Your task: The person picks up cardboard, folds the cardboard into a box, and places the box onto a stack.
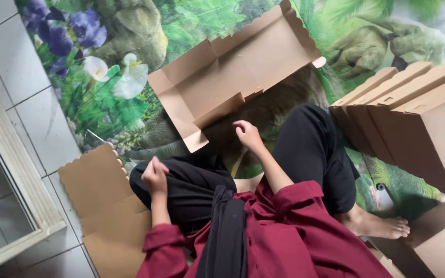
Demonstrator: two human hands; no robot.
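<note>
On the floor mat (130,103) printed with flowers and green leaves, a person sits cross-legged in black trousers and a dark red top, seen from above. Straight ahead of the knees lies an unfolded cardboard box blank (233,72), brown, with side flaps partly raised and a scalloped edge along its far side; its near corner flap points toward the person. The right hand (247,134) hangs just short of that near flap, fingers loosely curled, palm down, holding nothing and not touching the cardboard as far as can be seen. The left hand (155,175) rests over the left knee, fingers drawn together into a loose fist; whether anything small is pinched inside it cannot be told. Beside the left knee, lying partly on the mat and partly on the white floor tiles (37,118), is a flat stack of cardboard sheets (104,201) with the same scalloped edge. On the right side a row of folded brown boxes (413,113) stands leaning together, well apart from both hands, and a bare foot (382,226) shows below them
</note>
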